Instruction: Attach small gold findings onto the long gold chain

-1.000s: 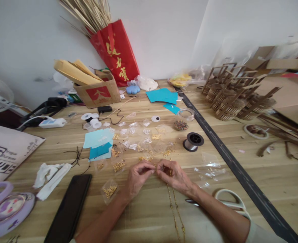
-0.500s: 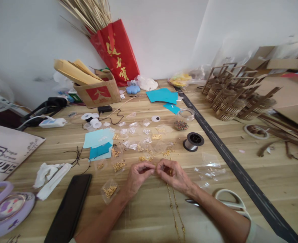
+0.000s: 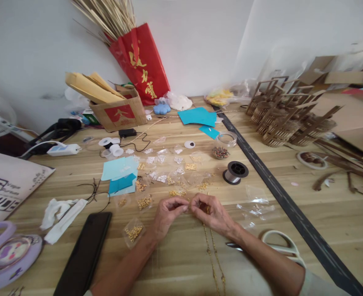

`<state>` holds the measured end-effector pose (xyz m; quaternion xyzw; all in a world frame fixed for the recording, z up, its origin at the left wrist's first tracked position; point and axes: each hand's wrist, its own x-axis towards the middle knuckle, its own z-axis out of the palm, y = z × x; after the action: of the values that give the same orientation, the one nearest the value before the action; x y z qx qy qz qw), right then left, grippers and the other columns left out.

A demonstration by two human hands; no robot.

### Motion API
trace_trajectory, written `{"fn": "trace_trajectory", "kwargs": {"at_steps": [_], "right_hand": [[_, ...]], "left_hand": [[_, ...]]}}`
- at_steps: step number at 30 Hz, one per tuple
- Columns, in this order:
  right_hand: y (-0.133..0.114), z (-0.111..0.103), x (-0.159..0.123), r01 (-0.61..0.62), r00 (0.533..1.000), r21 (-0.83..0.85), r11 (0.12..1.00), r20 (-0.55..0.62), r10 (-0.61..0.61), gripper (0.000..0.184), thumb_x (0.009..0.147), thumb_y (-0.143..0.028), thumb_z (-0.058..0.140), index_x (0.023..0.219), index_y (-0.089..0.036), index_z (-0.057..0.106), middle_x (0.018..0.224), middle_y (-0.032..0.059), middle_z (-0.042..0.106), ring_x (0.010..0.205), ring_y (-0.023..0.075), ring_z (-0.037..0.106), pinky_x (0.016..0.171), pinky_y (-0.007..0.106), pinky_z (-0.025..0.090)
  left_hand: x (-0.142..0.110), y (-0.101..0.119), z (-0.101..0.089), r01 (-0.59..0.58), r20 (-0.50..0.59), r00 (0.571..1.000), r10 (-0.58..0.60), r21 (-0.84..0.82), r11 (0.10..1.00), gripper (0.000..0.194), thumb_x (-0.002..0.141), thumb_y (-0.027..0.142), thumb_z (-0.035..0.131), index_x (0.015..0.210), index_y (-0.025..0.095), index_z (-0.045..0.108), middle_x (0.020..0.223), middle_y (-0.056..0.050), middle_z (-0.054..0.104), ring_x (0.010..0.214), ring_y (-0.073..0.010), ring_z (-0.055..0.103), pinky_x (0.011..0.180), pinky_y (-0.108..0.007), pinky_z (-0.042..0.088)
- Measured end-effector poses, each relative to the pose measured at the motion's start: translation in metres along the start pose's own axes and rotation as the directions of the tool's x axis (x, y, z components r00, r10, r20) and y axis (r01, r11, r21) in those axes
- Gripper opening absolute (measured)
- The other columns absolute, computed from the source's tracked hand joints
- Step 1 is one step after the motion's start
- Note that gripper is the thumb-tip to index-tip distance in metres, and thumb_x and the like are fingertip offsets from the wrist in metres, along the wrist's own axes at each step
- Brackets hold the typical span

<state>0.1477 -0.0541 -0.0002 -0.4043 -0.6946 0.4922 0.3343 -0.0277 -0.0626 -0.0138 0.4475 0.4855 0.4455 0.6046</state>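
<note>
My left hand (image 3: 171,213) and my right hand (image 3: 210,211) meet fingertip to fingertip above the table, both pinched closed. A gold chain (image 3: 210,250) with small beads hangs from my right hand in two strands toward the near edge. What the left fingertips pinch is too small to make out. Just beyond the hands lie small gold findings (image 3: 177,193). Left of my left hand are little clear bags of gold pieces (image 3: 134,233). Under my right forearm sits a pair of scissors (image 3: 283,246) with pale handles.
A wire spool (image 3: 236,172) and a dish of beads (image 3: 221,153) stand beyond my right hand. To the left lie a black phone (image 3: 84,255) and blue cards (image 3: 121,184). Small woven baskets (image 3: 280,127) crowd the right, past a dark strip (image 3: 261,172). A red bag (image 3: 149,65) leans at the back.
</note>
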Motion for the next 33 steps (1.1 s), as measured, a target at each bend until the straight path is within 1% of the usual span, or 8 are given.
{"fn": "trace_trajectory", "kwargs": {"at_steps": [6, 15, 25, 30, 33], "right_hand": [[0.001, -0.0001, 0.0, -0.002, 1.0, 0.016, 1.0, 0.011, 0.002, 0.019, 0.085, -0.031, 0.055, 0.076, -0.015, 0.059, 0.065, 0.0007, 0.055, 0.059, 0.0115, 0.047, 0.052, 0.021, 0.035], [0.0002, 0.0001, -0.0003, 0.003, 1.0, 0.026, 1.0, 0.017, -0.003, 0.018, 0.085, -0.029, 0.054, 0.076, -0.014, 0.059, 0.065, 0.0002, 0.055, 0.058, 0.0105, 0.046, 0.053, 0.021, 0.035], [0.0015, 0.0005, -0.0003, 0.003, 1.0, 0.022, 1.0, 0.016, -0.003, 0.014, 0.083, -0.025, 0.055, 0.075, -0.015, 0.058, 0.065, -0.0005, 0.055, 0.058, 0.0101, 0.047, 0.053, 0.02, 0.035], [0.0014, 0.0006, 0.0001, 0.012, 1.0, 0.022, 1.0, 0.023, -0.013, 0.012, 0.083, -0.023, 0.055, 0.075, -0.014, 0.058, 0.063, -0.0008, 0.054, 0.057, 0.0098, 0.046, 0.052, 0.02, 0.035], [0.0013, 0.0007, 0.0, 0.017, 1.0, 0.019, 1.0, 0.019, -0.017, 0.011, 0.082, -0.022, 0.056, 0.074, -0.014, 0.058, 0.063, -0.0009, 0.054, 0.057, 0.0097, 0.046, 0.052, 0.02, 0.035]], "left_hand": [[0.001, -0.0002, -0.0003, 0.029, 0.006, 1.0, -0.029, -0.052, 0.998, 0.013, 0.06, 0.023, 0.077, 0.07, 0.015, 0.072, 0.066, -0.002, 0.07, 0.062, -0.0129, 0.062, 0.065, -0.024, 0.049], [0.0008, -0.0003, -0.0001, 0.025, -0.002, 1.0, -0.025, -0.042, 0.999, 0.013, 0.06, 0.023, 0.077, 0.07, 0.015, 0.072, 0.066, -0.002, 0.07, 0.063, -0.0128, 0.061, 0.064, -0.023, 0.049], [0.0012, -0.0001, 0.0001, 0.065, -0.004, 0.998, -0.065, -0.054, 0.996, 0.016, 0.057, 0.023, 0.079, 0.07, 0.014, 0.073, 0.067, -0.002, 0.071, 0.063, -0.0123, 0.061, 0.064, -0.022, 0.048], [0.0015, -0.0003, -0.0002, 0.057, -0.004, 0.998, -0.057, -0.051, 0.997, 0.015, 0.057, 0.023, 0.079, 0.067, 0.014, 0.072, 0.064, -0.001, 0.069, 0.061, -0.0121, 0.059, 0.062, -0.022, 0.047], [0.0016, 0.0003, -0.0002, 0.036, 0.003, 0.999, -0.036, -0.04, 0.999, 0.013, 0.06, 0.023, 0.077, 0.067, 0.014, 0.071, 0.062, -0.001, 0.067, 0.061, -0.012, 0.058, 0.062, -0.022, 0.046]]}}
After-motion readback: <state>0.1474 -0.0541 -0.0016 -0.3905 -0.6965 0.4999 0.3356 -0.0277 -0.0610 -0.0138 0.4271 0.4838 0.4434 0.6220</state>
